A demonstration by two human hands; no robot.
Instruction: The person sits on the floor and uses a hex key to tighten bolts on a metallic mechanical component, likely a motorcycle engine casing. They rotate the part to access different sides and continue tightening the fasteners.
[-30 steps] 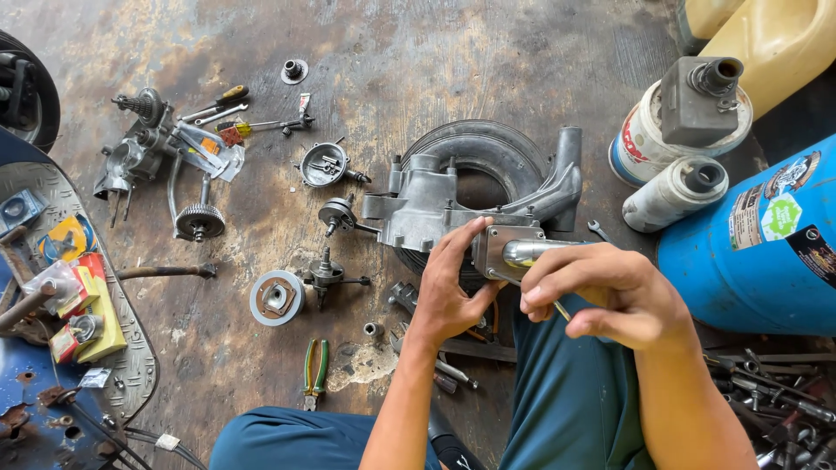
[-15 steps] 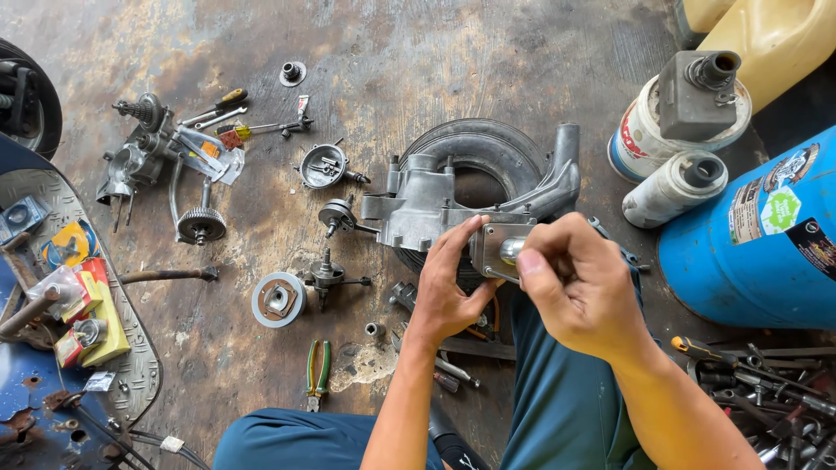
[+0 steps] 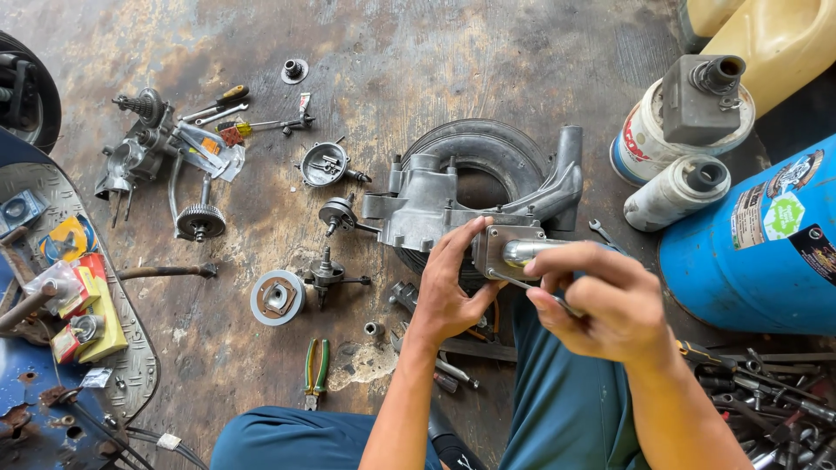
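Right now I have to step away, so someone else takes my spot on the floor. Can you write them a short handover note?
Left hand: steadies the small metal block against the grey engine casing, which rests on a black tyre.
Right hand: grip closed on a thin tool touching the block's lower edge.
Nearby: green-handled pliers, flywheel disc, crank piece on the floor.
Done: casing stripped, parts laid out.
Left: the block is still being worked; whether it is fastened cannot be told.
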